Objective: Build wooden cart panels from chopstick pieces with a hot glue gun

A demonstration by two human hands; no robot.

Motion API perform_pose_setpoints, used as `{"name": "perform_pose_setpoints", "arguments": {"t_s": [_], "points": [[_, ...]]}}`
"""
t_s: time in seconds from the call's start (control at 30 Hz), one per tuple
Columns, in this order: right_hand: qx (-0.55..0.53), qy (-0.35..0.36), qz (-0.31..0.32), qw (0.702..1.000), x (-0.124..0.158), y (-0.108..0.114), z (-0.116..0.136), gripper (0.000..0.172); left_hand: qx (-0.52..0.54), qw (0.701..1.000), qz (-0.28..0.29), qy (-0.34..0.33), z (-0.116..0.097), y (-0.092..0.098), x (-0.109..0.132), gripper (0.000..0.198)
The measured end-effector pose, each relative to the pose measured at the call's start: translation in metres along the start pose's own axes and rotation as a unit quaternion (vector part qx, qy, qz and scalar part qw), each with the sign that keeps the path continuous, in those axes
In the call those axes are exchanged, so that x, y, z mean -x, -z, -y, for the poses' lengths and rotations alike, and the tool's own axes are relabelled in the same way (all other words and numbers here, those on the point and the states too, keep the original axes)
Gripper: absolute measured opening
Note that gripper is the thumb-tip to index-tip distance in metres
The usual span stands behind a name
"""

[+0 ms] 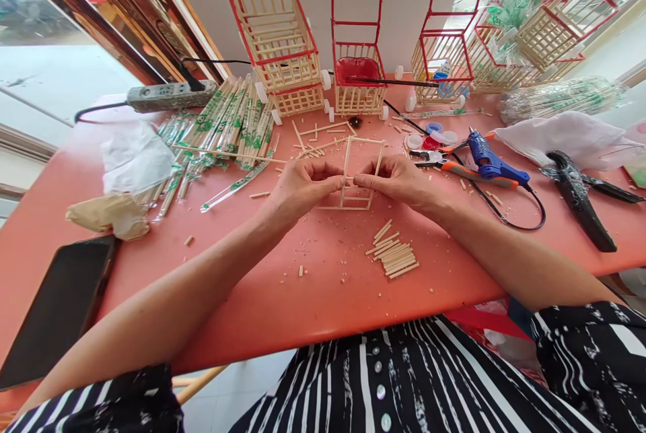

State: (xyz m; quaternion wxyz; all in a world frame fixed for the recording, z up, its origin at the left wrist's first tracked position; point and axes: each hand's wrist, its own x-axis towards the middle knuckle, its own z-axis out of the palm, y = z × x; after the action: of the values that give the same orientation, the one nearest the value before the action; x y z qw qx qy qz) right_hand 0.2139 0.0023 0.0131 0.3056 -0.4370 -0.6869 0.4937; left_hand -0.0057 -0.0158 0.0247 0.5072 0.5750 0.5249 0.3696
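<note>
over the middle of the coral desk (303,305), my left hand (307,184) and right hand (396,178), nearly closed, pinch a boxy frame (348,155) of thin pale wood; my grip hides its middle joints. blunt short sticks (396,256) lie near; my striped sleeves (114,401) are cut off.

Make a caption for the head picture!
Left hand and right hand hold a stick frame at a red table.

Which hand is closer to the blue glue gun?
Right. The right hand is left of the glue gun; the left hand is farther left, beyond the right hand.
</note>
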Motion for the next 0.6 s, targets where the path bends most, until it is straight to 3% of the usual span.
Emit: {"name": "perform_pose_setpoints", "arguments": {"t_s": [0.33, 0.6], "points": [[-0.021, -0.012, -0.009, 1.0, -0.0007, -0.0029, -0.0047, 0.053, -0.019, 1.0, 0.007, 0.003, -0.0031, 0.0029, 0.0013, 0.026], [-0.022, -0.007, -0.008, 1.0, -0.0001, -0.0033, -0.0049, 0.051, -0.026, 0.999, -0.028, -0.015, 0.0, -0.0009, 0.0029, 0.018]]}}
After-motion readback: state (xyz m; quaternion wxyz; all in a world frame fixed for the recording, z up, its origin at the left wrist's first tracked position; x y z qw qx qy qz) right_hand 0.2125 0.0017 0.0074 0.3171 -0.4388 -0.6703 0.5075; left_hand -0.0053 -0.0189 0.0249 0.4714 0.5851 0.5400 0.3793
